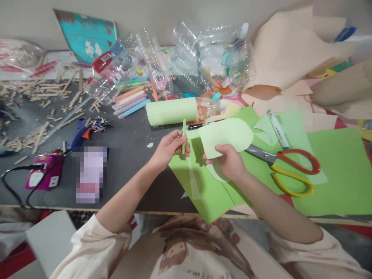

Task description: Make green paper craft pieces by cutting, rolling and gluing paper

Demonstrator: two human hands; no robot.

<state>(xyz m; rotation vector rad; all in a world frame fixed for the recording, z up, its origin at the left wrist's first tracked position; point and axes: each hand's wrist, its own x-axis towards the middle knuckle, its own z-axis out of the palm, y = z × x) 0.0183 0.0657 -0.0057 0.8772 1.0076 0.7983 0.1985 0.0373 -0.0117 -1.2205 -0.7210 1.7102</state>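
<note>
My left hand (172,148) pinches a thin green strip (184,130), which stands upright between thumb and fingers. My right hand (229,162) grips a pale green paper piece (226,133) with one rounded end, the thumb lying on its face. Another pale green piece (219,174) lies partly hidden under that hand. Beyond my hands a plastic bottle (207,108) rests on its side, its lower part wrapped in pale green paper (171,111). Large scissors (276,155) with one red and one yellow handle lie right of my right hand, their blade tips hidden by the paper.
Bright green sheets (334,170) cover the right side, with a white marker (277,130) on top. Clear bottles (188,58) crowd the back. Left are a phone (90,174), a blue glue gun (80,133), a corded purple box (45,172) and scattered wooden sticks (43,91).
</note>
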